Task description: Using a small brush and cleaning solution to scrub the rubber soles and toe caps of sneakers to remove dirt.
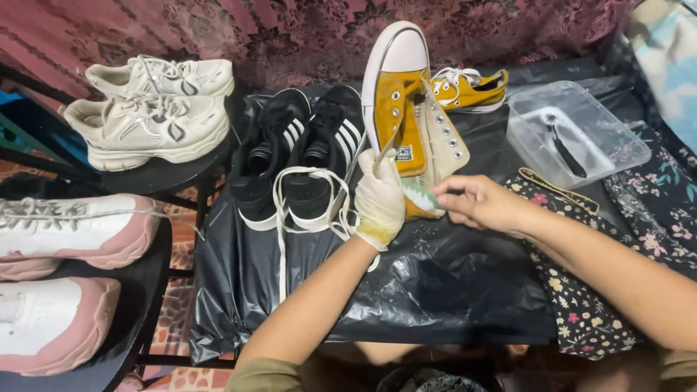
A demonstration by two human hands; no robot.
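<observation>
My left hand [379, 197], in a stained white glove, grips a mustard-yellow high-top sneaker [404, 101] and holds it upright with its white toe cap pointing away. Its tongue and eyelet flaps are spread open without laces. My right hand [479, 203] is bare and pinches a small green-and-white brush [421, 196] against the heel end of that shoe. The matching yellow sneaker [468, 88] lies on its side behind, laces still in. Loose white laces [308, 199] are draped over the black shoes beside my left hand.
A pair of black sneakers with white stripes [301, 156] stands on black plastic sheeting [435, 290]. A clear plastic tub [577, 134] holding a dark brush sits at right. Cream sneakers [149, 109] and white-pink sneakers [69, 232] rest on dark stools at left. Floral cloth [581, 305] covers my lap.
</observation>
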